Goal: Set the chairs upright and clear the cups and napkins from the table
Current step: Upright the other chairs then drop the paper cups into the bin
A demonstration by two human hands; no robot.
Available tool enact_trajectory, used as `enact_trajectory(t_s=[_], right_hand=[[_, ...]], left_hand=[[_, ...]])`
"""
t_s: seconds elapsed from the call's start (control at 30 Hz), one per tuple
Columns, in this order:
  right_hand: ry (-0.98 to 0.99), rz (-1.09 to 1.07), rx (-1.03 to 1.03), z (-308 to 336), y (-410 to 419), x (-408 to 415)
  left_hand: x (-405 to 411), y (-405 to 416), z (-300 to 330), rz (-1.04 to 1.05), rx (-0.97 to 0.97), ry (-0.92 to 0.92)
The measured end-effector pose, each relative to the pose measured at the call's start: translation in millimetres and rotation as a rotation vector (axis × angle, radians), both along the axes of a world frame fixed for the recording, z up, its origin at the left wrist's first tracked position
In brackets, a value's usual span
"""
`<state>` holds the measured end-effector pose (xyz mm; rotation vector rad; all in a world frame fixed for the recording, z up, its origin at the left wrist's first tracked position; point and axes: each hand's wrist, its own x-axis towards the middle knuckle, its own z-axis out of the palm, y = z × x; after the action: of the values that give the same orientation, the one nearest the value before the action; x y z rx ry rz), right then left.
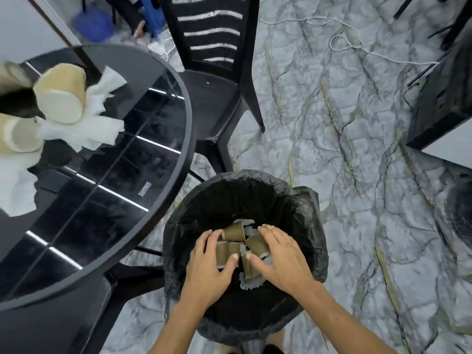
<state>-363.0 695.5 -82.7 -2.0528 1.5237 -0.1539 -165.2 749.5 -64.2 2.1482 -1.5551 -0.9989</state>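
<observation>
Both of my hands reach into a bin lined with a black bag [301,200] beside the round black glass table [143,180]. My left hand [208,264] wraps around two brown paper cups [227,250]. My right hand [279,259] presses on other brown cups [256,244] with white napkins [249,283] under them. On the table's left side lie pale paper cups [62,94] on their sides among crumpled white napkins [84,131]. A black plastic chair [212,80] stands upright behind the table.
Marble-patterned floor [357,175] spreads to the right. A white cord [352,44] trails across it at the back. Black furniture [441,98] stands at the right edge. A blue object [94,24] and someone's foot [140,31] are at the far back left.
</observation>
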Motion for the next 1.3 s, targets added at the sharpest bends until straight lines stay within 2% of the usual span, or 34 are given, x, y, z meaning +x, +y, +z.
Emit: enact_trajectory(t_s=[0.4, 0.7, 0.93, 1.13, 1.3], right_hand=[[-0.135, 0.095, -0.128, 153.2, -21.3, 24.0], [-0.185, 0.223, -0.175, 226.5, -55.5, 94.2], [-0.199, 0.301, -0.204, 251.6, -98.3, 187.8], [-0.207, 0.304, -0.203, 260.6, -155.9, 291.9], [-0.19, 0.296, -0.222, 254.3, -203.2, 371.4]], left_hand=[[3.3, 13.1, 152.6, 0.049, -0.125, -0.013], [77.1, 19.0, 227.0, 0.197, -0.274, -0.067], [184.1, -4.8, 249.9, 0.39, -0.306, -0.139], [262.1, -58.3, 246.6, 0.587, -0.294, -0.152], [308.0, -113.7, 229.5, 0.584, -0.32, -0.149]])
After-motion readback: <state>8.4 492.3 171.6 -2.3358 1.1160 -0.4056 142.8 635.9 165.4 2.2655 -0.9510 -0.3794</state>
